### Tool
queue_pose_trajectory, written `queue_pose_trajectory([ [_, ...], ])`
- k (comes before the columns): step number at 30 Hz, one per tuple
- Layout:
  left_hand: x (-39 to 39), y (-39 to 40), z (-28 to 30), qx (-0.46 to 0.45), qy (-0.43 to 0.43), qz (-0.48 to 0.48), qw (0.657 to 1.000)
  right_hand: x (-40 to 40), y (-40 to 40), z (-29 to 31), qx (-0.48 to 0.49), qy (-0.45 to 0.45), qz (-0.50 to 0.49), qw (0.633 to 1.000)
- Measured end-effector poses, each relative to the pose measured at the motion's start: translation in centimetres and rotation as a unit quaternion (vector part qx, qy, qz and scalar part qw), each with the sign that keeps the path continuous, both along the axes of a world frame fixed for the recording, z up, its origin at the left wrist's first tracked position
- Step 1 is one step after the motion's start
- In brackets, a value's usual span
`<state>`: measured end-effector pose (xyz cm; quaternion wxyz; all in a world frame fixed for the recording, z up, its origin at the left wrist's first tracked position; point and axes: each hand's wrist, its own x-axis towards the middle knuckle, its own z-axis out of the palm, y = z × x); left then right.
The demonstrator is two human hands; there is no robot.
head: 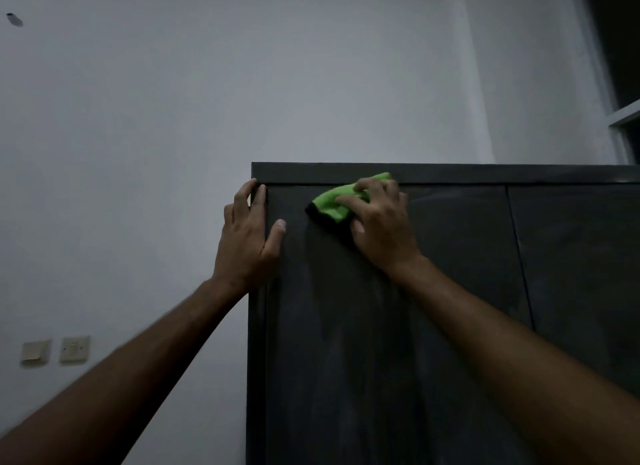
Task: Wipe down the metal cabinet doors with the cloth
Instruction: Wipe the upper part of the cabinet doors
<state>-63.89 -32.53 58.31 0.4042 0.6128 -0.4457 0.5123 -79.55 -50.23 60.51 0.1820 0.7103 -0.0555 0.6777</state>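
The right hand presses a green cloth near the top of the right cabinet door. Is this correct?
Not quite. In the head view the right hand presses the green cloth near the top of the left cabinet door, not the right one.

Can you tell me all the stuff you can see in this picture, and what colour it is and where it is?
cabinet: 1, dark grey metal, right half of the view, standing against the wall
cabinet doors: 2 in view, dark grey, side by side; faint streaks on the left one
cloth: 1, bright green with a black edge, pressed on the top of the left door
wall: white, behind and left of the cabinet
wall switches: 2, cream, low on the left
dark mark: 1, top left of the wall
window frame: 1, white, far right edge
left hand: flat on the cabinet's upper left edge
right hand: gripping the cloth
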Motion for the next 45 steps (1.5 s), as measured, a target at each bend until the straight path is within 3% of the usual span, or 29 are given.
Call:
queue_pose_trajectory([
  [5,-0.6,-0.3,0.2,-0.015,0.008,0.0,1.0,-1.0,-0.6,3.2,0.146,-0.088,-0.01,0.985],
  [10,-1.5,-0.9,0.4,-0.001,-0.048,0.074,0.996,-0.7,-1.4,0.2,0.012,0.019,0.011,1.0],
  [16,-1.2,-1.3,1.0,0.076,-0.119,0.075,0.987,-2.6,-3.0,3.0,0.123,-0.068,-0.007,0.99],
  [22,0.1,-1.5,0.7,0.082,-0.139,0.077,0.984,-4.1,-5.5,0.6,0.003,0.015,0.005,1.0],
  [27,0.5,-1.8,0.7,0.071,-0.149,0.093,0.982,-5.2,-6.9,3.4,0.114,-0.074,0.003,0.991],
  [33,0.5,-2.0,0.7,0.068,-0.148,0.112,0.98,-6.6,-9.0,1.0,-0.014,0.034,0.006,0.999],
  [38,0.2,-1.9,0.7,0.08,-0.148,0.136,0.976,-8.1,-10.3,3.5,0.112,-0.061,0.005,0.992],
  [43,-1.3,-2.2,0.6,0.067,-0.111,0.141,0.981,-8.0,-10.5,0.9,-0.024,0.056,0.003,0.998],
  [45,-2.2,-2.6,0.5,0.058,-0.091,0.142,0.984,-9.1,-11.8,1.5,0.003,0.027,-0.005,1.0],
])
